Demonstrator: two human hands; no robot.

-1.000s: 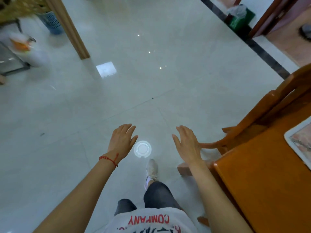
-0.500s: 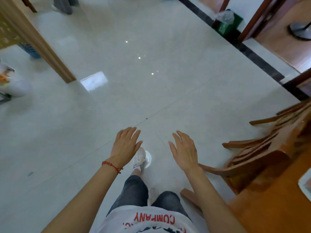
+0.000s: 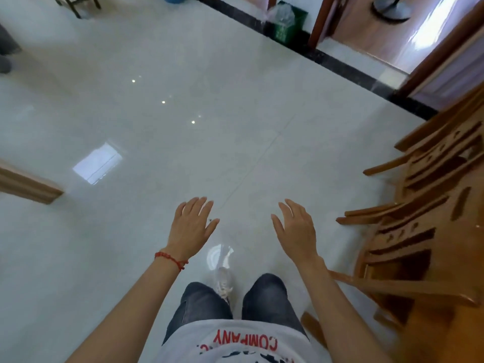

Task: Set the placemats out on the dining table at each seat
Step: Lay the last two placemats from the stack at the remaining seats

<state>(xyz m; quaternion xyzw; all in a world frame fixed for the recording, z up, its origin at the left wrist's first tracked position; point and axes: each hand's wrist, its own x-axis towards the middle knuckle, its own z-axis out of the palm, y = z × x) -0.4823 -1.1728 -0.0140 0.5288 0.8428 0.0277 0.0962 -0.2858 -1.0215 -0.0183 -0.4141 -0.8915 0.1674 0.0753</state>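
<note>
- Pale glossy floor tiles (image 3: 183,127) are filling most of your view, with a dark border strip (image 3: 340,64) running toward 1 o'clock.
- Your left hand (image 3: 191,229) is hovering palm down, fingers spread, grasping nothing.
- Your right hand (image 3: 296,229) is doing likewise, fingers relaxed, holding nothing.
- Wooden chairs (image 3: 424,205) are standing at 3 o'clock.
- Placemats: you are not seeing any.

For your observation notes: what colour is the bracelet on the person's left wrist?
Red, a thin beaded cord bracelet on the left wrist, shown in the head view.
</note>
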